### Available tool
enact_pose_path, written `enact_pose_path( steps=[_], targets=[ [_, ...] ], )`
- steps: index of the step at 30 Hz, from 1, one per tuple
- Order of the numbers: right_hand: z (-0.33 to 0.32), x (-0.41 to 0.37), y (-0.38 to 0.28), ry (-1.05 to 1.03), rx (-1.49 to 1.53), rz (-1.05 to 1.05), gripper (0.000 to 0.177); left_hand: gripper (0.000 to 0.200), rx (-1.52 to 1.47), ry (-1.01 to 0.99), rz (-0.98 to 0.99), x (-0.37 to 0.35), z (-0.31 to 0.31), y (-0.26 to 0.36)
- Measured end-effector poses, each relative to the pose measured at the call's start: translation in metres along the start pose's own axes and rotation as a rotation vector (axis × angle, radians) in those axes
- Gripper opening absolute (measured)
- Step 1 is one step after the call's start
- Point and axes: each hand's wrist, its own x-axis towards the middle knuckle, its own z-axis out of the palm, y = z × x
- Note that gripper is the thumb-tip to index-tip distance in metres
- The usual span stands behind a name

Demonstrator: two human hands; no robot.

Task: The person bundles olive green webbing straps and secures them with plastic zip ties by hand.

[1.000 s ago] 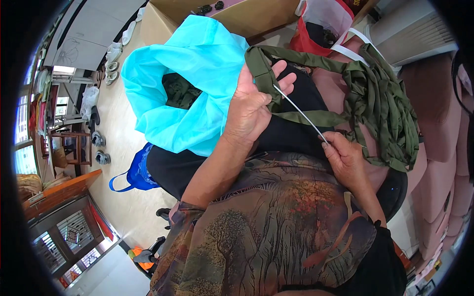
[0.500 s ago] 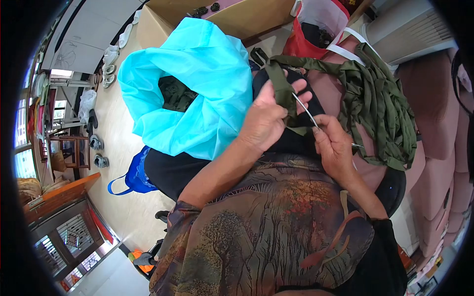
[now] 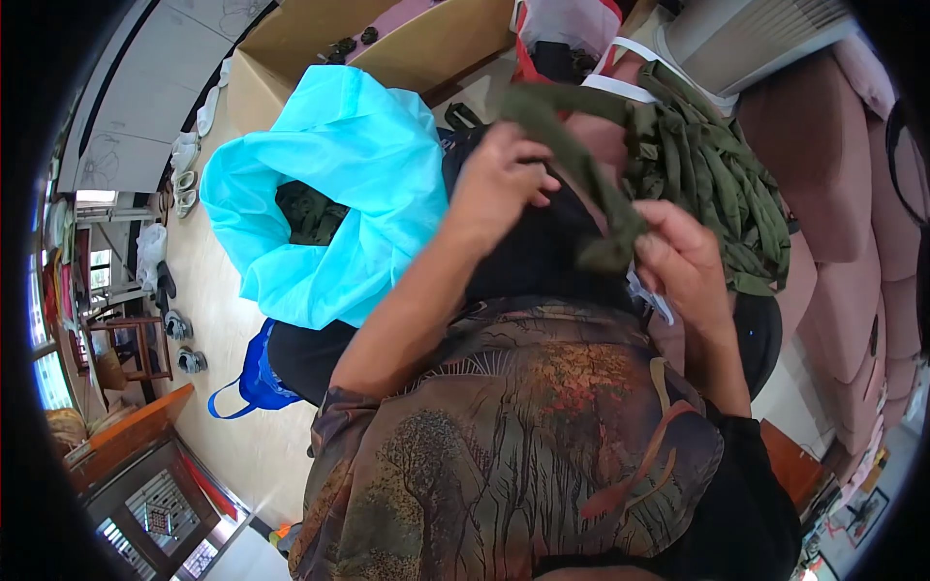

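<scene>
The left hand (image 3: 499, 184) is curled closed, its grip wrapped around an olive-green fabric strap (image 3: 581, 179) that runs slantwise across the person's dark lap. The right hand (image 3: 683, 266) is also closed, thumb and fingertips pinching the bunched lower end of the same strap, so the strap is stretched between the two grips, with its upper part rising past the left hand's grip and bending over towards the far side. Just beyond the right hand's grip, a tangled heap of olive-green straps (image 3: 712, 169) lies on a pink upholstered sofa (image 3: 833, 194), and the held strap seems to lead into it. A narrow white strip (image 3: 651, 298) shows just under the right hand; I cannot tell what it is. To the outside of the left hand's grip, close against the forearm, stands a wide-open light-blue plastic bag (image 3: 339, 184) with dark green bundled cloth (image 3: 305, 213) inside it. Beyond that bag, further from both grips, is a brown cardboard box (image 3: 417, 53) with a few small dark items (image 3: 341, 45) on its pink inner surface. Beyond the left grip a red-and-white carrier bag (image 3: 542, 34) holds something dark. A dark blue bag with handles (image 3: 254, 380) lies on the pale floor (image 3: 218, 320), well apart from the hands.
</scene>
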Motion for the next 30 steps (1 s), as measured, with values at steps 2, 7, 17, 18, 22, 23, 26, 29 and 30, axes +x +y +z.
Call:
enact_pose_path(
  steps=[2,7,17,18,22,23,26,29,30],
  targets=[
    [-0.004,-0.012,-0.022,-0.142,-0.016,-0.015,0.023,0.037,-0.272,-0.241,-0.154,0.017,-0.017,0.002],
    [-0.023,-0.033,-0.017,-0.437,0.014,0.062,0.022,0.078,-0.722,-0.538,-0.34,0.045,-0.001,0.016],
    [-0.035,-0.041,0.016,-0.075,-0.111,0.069,0.022,0.02,-0.987,-0.594,0.553,0.05,-0.054,0.106],
    [-0.029,-0.035,0.018,-0.059,-0.188,0.058,0.022,0.022,-1.024,-0.535,0.539,0.042,-0.072,0.089],
    [-0.003,-0.014,0.031,-0.088,-0.359,0.031,0.022,0.052,-0.843,0.769,-0.064,-0.017,-0.144,-0.015],
    [0.001,-0.012,0.03,-0.086,-0.371,0.033,0.022,0.056,-0.843,0.743,-0.045,-0.02,-0.152,-0.025],
    [0.015,-0.005,0.027,-0.098,-0.459,-0.054,0.022,0.034,-0.575,0.561,-0.064,-0.057,-0.159,-0.058],
    [0.027,-0.001,0.027,-0.107,-0.626,-0.097,0.025,0.036,-0.356,0.272,-0.379,-0.079,-0.064,-0.011],
    [0.029,-0.002,0.027,-0.111,-0.691,-0.091,0.026,0.038,-0.383,0.248,-0.356,-0.079,-0.056,-0.015]
  ],
)
